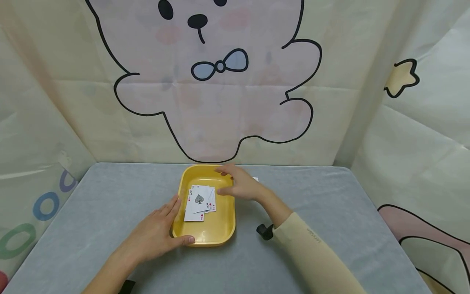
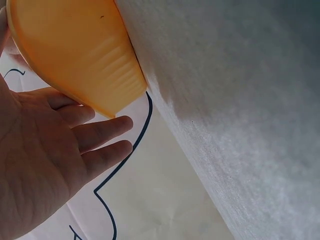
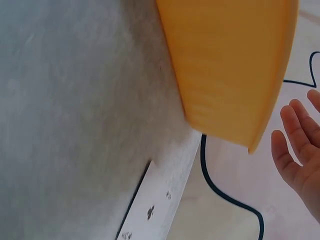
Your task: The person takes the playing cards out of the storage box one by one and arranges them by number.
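Observation:
Several playing cards (image 1: 198,199) lie overlapping in a yellow tray (image 1: 222,232), with a spade card uppermost and red-marked cards showing under it. My left hand (image 1: 161,228) rests at the tray's near left corner. Its fingers lie nearly straight along the left side, and the thumb reaches over the near rim. In the left wrist view the outer fingers (image 2: 107,132) extend past the tray wall. Over the tray's far right rim is my right hand (image 1: 240,183), fingers spread and loosely bent, holding nothing. In the right wrist view its fingertips stand apart from the tray wall (image 3: 225,65).
A white card with black club marks (image 3: 150,212) lies on the grey cloth to the right of the tray; in the head view my right hand mostly hides it. The grey table (image 1: 128,196) ends at a printed curtain (image 1: 220,118) behind the tray.

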`<state>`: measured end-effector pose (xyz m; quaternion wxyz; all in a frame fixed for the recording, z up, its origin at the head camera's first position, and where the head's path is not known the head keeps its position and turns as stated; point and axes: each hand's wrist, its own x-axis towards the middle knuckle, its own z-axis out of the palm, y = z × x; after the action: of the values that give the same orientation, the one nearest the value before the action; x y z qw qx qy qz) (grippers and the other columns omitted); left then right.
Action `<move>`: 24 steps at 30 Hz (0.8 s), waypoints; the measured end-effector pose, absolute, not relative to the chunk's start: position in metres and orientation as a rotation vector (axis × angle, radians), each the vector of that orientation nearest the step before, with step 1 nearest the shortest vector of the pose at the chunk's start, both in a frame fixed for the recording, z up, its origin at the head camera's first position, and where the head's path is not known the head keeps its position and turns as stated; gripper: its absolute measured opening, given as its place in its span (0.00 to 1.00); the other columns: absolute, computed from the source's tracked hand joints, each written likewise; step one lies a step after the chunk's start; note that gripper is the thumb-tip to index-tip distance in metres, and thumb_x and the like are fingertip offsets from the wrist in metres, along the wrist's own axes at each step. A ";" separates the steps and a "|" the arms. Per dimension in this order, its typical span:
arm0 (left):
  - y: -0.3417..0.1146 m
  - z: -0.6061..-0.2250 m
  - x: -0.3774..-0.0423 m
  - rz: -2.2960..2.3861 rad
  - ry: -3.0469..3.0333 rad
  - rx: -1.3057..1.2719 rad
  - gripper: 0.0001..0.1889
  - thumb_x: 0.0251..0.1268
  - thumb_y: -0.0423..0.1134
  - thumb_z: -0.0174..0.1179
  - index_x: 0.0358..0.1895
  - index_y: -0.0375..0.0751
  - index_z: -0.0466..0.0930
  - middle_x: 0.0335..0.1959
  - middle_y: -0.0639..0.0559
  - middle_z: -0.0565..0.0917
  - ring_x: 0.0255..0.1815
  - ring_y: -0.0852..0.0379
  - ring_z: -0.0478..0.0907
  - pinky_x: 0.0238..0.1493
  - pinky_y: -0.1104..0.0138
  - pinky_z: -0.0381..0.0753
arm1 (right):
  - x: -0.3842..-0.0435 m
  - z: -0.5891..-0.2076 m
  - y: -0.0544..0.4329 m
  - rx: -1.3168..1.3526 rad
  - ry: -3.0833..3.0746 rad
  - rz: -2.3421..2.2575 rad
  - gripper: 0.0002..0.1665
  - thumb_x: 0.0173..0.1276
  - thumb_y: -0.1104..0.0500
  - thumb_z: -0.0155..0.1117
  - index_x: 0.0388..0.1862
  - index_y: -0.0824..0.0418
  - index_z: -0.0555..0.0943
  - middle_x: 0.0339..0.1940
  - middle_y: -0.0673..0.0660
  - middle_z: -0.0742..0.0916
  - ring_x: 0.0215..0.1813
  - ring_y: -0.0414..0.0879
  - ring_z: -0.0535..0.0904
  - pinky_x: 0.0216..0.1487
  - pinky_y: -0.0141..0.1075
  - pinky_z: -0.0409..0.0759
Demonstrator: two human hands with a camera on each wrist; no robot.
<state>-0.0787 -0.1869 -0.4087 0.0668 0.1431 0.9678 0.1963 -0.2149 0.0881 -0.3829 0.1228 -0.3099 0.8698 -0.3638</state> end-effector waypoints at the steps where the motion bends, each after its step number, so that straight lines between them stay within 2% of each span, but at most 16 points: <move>1: -0.187 -0.409 -0.078 0.592 2.915 0.428 0.65 0.55 0.79 0.63 0.84 0.35 0.52 0.84 0.37 0.56 0.76 0.29 0.66 0.70 0.36 0.68 | -0.214 -0.383 0.085 -0.906 2.536 -1.063 0.42 0.65 0.53 0.72 0.76 0.64 0.73 0.70 0.64 0.79 0.69 0.60 0.75 0.70 0.55 0.73; 7: -0.187 -0.408 -0.078 0.586 2.924 0.435 0.65 0.56 0.79 0.64 0.84 0.35 0.52 0.84 0.37 0.57 0.75 0.29 0.67 0.70 0.36 0.69 | -0.210 -0.386 0.069 -0.915 2.516 -1.058 0.40 0.66 0.55 0.72 0.75 0.64 0.74 0.70 0.62 0.80 0.68 0.59 0.76 0.70 0.54 0.74; 15: -0.188 -0.409 -0.078 0.599 2.921 0.440 0.64 0.56 0.78 0.64 0.84 0.36 0.52 0.84 0.37 0.57 0.75 0.28 0.67 0.69 0.36 0.69 | -0.204 -0.390 0.047 -0.861 2.499 -0.946 0.40 0.68 0.50 0.73 0.77 0.58 0.73 0.72 0.57 0.78 0.71 0.54 0.74 0.71 0.51 0.74; 19: -0.188 -0.408 -0.078 0.603 2.924 0.456 0.64 0.56 0.78 0.64 0.84 0.36 0.52 0.84 0.38 0.56 0.75 0.29 0.67 0.70 0.36 0.69 | -0.205 -0.392 0.038 -0.861 2.493 -0.912 0.40 0.68 0.50 0.73 0.77 0.58 0.73 0.73 0.57 0.78 0.71 0.53 0.74 0.74 0.51 0.71; 24: -0.189 -0.410 -0.076 0.616 2.938 0.478 0.63 0.57 0.78 0.63 0.84 0.35 0.53 0.84 0.38 0.57 0.75 0.29 0.67 0.69 0.36 0.69 | -0.207 -0.401 0.025 -0.901 2.523 -0.805 0.41 0.66 0.50 0.74 0.76 0.56 0.75 0.75 0.54 0.77 0.76 0.50 0.71 0.78 0.46 0.65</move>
<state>-0.0759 -0.1890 -0.4100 0.0508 0.1569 0.9653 0.2025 -0.2071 0.0253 -0.4005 0.1714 -0.3175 0.8885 -0.2835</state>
